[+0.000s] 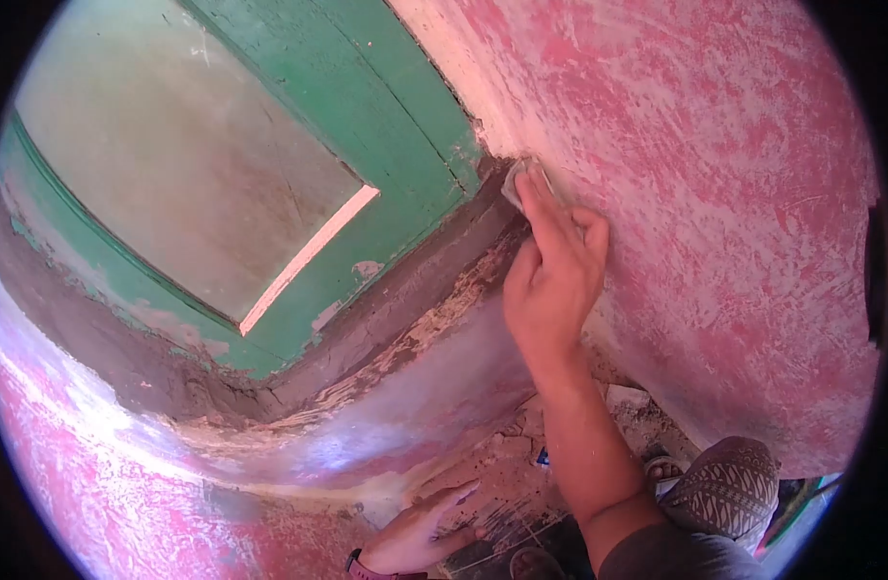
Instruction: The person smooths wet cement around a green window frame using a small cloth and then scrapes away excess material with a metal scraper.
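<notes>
My right hand [561, 266] reaches up to the lower right corner of a green window frame [405, 208]. Its fingers press a small, flat, greyish-white piece [514, 184] against the wall, right where a band of grey-brown mortar [434, 242] meets the pink wall [695, 184]. What kind of piece this is, I cannot tell. Low in the view, my left hand [420, 535] has a dark watch [359, 566] at the wrist. Its fingers are apart and hold nothing, near the wall below the window.
A clouded glass pane [193, 164] fills the frame, with a pale strip [309, 261] along one edge. Below the mortar runs a rough, crumbling ledge [434, 324]. Debris lies on the dark tiled floor [507, 548], near a small blue item [543, 456]. A patterned cloth [729, 493] covers my knee.
</notes>
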The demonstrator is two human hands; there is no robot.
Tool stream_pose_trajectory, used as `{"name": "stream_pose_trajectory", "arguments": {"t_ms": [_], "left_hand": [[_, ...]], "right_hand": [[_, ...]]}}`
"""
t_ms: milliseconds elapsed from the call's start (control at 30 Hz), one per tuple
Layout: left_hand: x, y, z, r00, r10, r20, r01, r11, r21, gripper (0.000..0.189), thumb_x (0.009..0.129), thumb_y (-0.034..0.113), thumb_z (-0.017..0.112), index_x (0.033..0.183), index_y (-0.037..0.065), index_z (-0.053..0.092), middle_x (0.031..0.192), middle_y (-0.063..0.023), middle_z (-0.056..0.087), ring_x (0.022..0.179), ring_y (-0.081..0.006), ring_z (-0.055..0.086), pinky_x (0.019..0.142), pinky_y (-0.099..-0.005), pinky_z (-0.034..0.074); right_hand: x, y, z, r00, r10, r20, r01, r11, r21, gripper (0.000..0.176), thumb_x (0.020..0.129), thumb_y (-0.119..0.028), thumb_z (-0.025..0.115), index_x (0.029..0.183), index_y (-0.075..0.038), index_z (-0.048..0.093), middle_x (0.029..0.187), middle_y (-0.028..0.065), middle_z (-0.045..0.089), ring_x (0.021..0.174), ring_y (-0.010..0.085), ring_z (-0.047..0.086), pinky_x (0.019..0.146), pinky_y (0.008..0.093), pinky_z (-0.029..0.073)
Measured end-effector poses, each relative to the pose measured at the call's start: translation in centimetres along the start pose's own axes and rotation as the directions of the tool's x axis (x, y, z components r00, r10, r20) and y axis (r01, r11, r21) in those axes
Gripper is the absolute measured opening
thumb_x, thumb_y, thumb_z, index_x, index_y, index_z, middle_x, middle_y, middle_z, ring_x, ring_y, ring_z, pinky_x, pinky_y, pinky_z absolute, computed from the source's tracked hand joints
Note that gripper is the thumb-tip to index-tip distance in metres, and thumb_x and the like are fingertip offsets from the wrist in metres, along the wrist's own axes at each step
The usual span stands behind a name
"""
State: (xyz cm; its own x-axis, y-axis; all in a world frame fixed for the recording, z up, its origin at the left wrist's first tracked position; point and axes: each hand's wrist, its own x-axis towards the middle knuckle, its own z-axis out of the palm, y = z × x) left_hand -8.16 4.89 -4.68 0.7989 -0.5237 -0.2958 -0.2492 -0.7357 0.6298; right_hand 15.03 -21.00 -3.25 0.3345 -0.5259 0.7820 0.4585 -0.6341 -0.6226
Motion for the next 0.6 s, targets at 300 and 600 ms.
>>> {"name": "stream_pose_trajectory", "arguments": {"t_ms": [300,600], "left_hand": [[0.2,-0.6,-0.1,0.996,-0.08,0.038,0.081,0.996,-0.023,0.07,0.103,0.031,0.075,0.164,0.003,0.053,0.165,-0.0239,0.056,0.153,-0.0406,0.052,0.126,-0.047,0.041],[0.3,-1.8,-0.1,0.989,-0.143,0.035,0.144,0.989,-0.034,0.079,0.106,0.046,0.078,0.166,0.004,0.048,0.157,-0.026,0.062,0.144,-0.0407,0.062,0.118,-0.0466,0.051]], "right_hand": [[-0.1,-0.8,-1.4,0.997,-0.005,0.079,0.003,1.0,0.017,0.062,0.081,0.007,0.073,0.14,-0.013,0.079,0.144,0.0046,0.078,0.105,0.0305,0.064,0.093,0.0419,0.053],[-3.5,-2.5,0.2,0.978,-0.043,0.203,0.028,0.997,0.078,0.058,0.084,0.004,0.073,0.14,-0.013,0.078,0.142,0.0054,0.079,0.101,0.029,0.066,0.091,0.041,0.055]]}}
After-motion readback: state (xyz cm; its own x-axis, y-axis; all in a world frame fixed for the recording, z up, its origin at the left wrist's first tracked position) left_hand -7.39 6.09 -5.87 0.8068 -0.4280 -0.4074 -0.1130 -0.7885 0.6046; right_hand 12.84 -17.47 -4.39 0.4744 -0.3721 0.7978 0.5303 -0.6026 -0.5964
